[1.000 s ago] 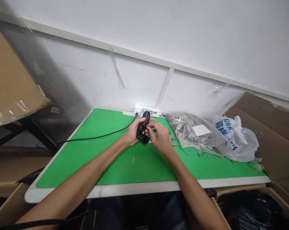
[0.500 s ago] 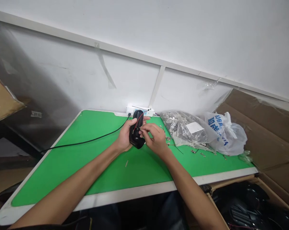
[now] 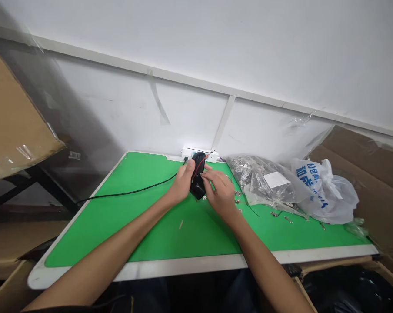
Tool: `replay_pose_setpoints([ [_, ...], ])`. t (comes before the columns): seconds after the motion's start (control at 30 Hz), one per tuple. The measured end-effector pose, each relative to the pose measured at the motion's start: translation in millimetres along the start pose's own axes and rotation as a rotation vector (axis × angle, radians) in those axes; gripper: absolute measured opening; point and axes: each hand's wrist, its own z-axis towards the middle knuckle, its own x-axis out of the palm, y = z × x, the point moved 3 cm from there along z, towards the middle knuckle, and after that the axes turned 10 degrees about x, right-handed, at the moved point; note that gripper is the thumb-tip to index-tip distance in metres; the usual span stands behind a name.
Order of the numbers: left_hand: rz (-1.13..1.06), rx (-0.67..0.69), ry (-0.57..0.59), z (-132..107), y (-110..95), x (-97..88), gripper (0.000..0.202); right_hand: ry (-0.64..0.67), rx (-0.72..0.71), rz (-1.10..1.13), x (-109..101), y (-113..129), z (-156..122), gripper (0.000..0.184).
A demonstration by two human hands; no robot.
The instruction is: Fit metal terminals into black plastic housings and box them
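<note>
A black plastic shell, elongated and hollow-looking, is gripped by my left hand, with the thumb along its near side and fingers behind. A thin red wire runs over the shell and sticks out past its upper right. The fingertips of my right hand are pinched together at the shell's middle, on its right edge. Whatever sits between them is too small and covered to make out. Small metal pieces, some with wires, lie on the green mat just right of this hand.
A white power strip with a black cable stands against the wall. To the right are a clear bag of metal parts and a white plastic bag. Dark parts fill a box below the table's right edge; cardboard stands left.
The view has swung left, so everything appears farther right. The shell has turned a little in my left hand, and my right fingers stay pinched at its edge.
</note>
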Motion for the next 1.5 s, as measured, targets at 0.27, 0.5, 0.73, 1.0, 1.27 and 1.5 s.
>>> replay_pose_setpoints([
  [0.27, -0.056, 0.009, -0.063, -3.7, -1.6, 5.5, 0.078, -0.028, -0.058, 0.046, 1.8, 0.9, -1.5, 0.022],
  [0.5, -0.175, -0.06, -0.122, -4.2, 8.3, 7.6, 0.08, -0.038, -0.044, 0.053, -0.1, -1.3, 0.7, 0.021],
  [0.73, -0.233, -0.088, -0.099, -5.2, 5.0, 9.3, 0.078, -0.048, -0.063, 0.089, -3.1, 4.8, -1.2, 0.022],
  [1.0, -0.321, -0.111, -0.099, -6.1, 3.4, 8.0, 0.074, -0.032, -0.064, 0.044, -4.8, 12.3, -1.7, 0.02],
  [1.27, -0.327, -0.153, -0.067, -3.7, 1.7, 6.9, 0.077, -0.01, -0.016, 0.038, -4.9, 12.0, -3.0, 0.018],
  [1.5, -0.29, -0.197, -0.035, -1.1, 3.3, 4.9, 0.079, -0.013, -0.004, 0.003, -4.1, 12.5, -1.4, 0.014],
])
